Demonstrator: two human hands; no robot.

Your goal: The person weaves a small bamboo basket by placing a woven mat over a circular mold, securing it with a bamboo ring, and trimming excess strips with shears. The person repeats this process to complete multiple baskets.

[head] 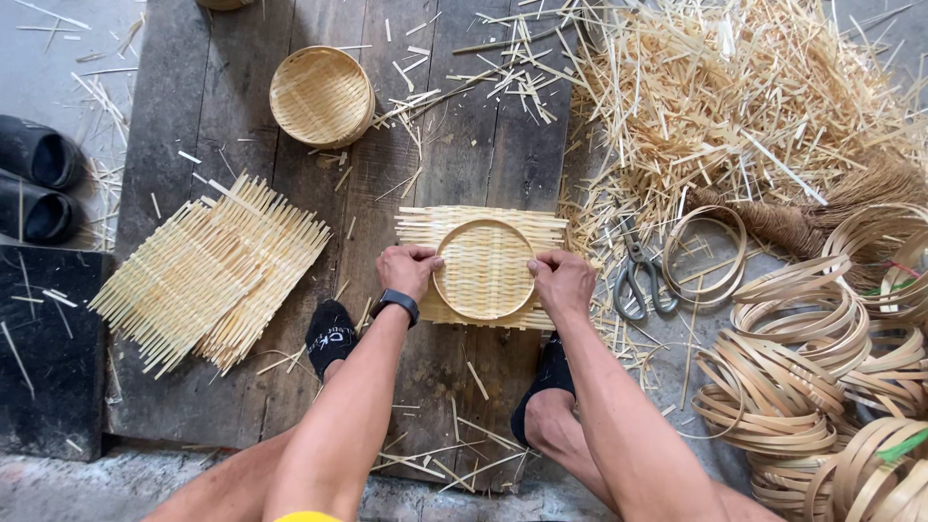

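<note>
I see both hands, left (406, 270) and right (561, 277), pinching the round bamboo hoop (483, 269) between them onto the woven mat (425, 224).

Bare left hand (406, 271) and right hand (561, 280) press a thin bent-bamboo ring (483, 269) onto a pale, matt woven bamboo mat (481, 224) with a ribbed, slatted texture. Underneath lie rough, weathered grey wooden boards (464, 126). A finished woven bamboo tray (321, 95) looks smooth and honey-coloured. Loose bamboo slivers (725, 97) look dry and splintery. Scissors (638, 275) have dull grey metal blades. Coiled bamboo hoops (802, 358) show a slight sheen. A wristwatch (396, 304) has a matt black band
</note>
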